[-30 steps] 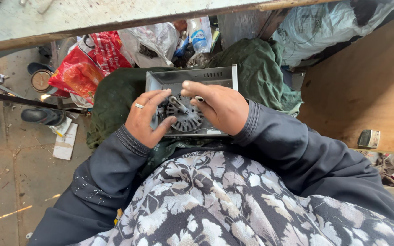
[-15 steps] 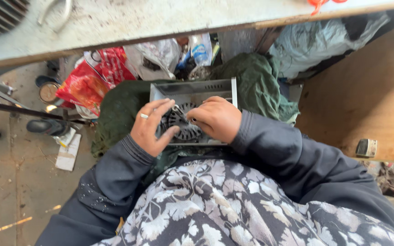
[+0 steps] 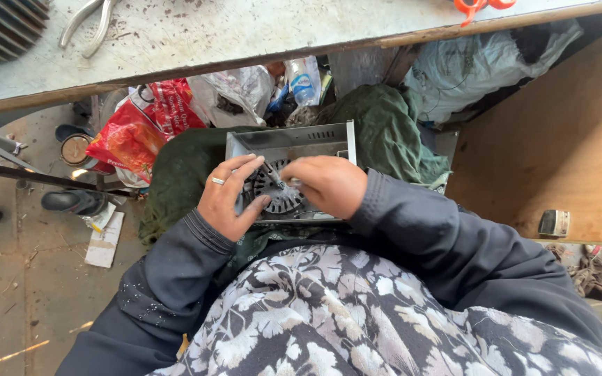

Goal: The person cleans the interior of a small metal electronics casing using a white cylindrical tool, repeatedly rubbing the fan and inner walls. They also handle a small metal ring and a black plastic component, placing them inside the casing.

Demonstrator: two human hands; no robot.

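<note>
A grey metal housing [image 3: 294, 141] with a round black fan grille [image 3: 278, 196] rests on my lap, on green cloth. My left hand [image 3: 229, 197], with a ring on one finger, lies flat on the left side of the grille, fingers spread. My right hand [image 3: 326, 184] is closed around a thin screwdriver [image 3: 273, 175] whose tip points onto the grille near the left fingertips. Dark sleeves cover both arms, and a floral garment fills the lower view.
A worn workbench [image 3: 245, 31] with pliers [image 3: 92, 21] and an orange-handled tool [image 3: 479, 7] spans the top. Beneath it lie a red plastic bag [image 3: 137, 129], clear bags, a bottle [image 3: 304, 80] and green cloth [image 3: 384, 125]. A wooden panel [image 3: 566, 153] stands right; concrete floor left.
My right hand has pulled back slightly, exposing the screwdriver shaft over the grille. The view has tilted down, showing more of the workbench top. The left hand stays on the grille.
</note>
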